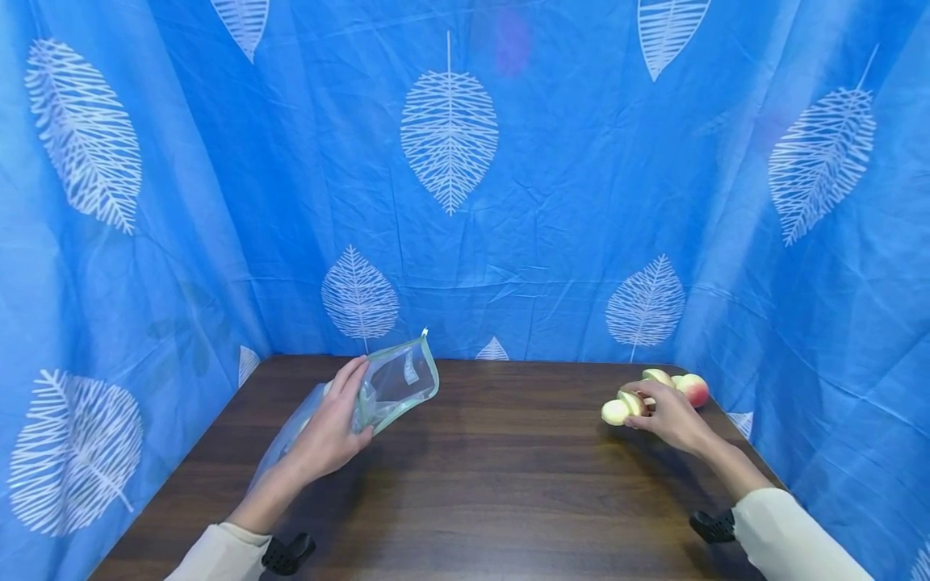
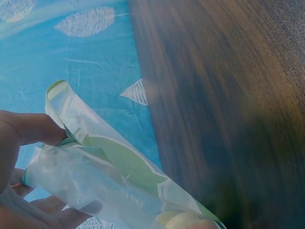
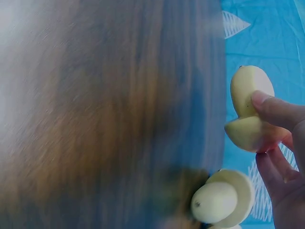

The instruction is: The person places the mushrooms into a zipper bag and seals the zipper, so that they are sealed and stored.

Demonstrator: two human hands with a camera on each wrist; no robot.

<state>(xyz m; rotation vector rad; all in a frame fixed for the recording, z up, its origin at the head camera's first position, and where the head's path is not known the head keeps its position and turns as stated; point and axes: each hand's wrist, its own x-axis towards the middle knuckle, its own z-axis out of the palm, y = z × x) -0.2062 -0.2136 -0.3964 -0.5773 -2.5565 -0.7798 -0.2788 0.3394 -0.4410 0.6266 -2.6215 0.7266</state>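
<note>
In the head view my left hand (image 1: 328, 434) grips a clear zip bag (image 1: 398, 379) with pale green edging, tilted with its mouth spread wide. The left wrist view shows the bag's plastic (image 2: 86, 169) between thumb and fingers, and a pale yellow piece (image 2: 186, 221) seen low in the bag. At the table's right side, my right hand (image 1: 674, 418) pinches pale yellow fruit pieces (image 1: 616, 412). In the right wrist view these are an oval piece (image 3: 250, 90) above a half-shaped one (image 3: 248, 133) with a reddish tint. Their exact kind is unclear.
More fruit pieces (image 3: 214, 202) lie near the table's right edge, including a rounded red and yellow one (image 1: 693, 390). The dark wooden table (image 1: 494, 476) is bordered by blue curtains (image 1: 538, 210) with white leaf prints. Each wrist wears a black device (image 1: 288, 554).
</note>
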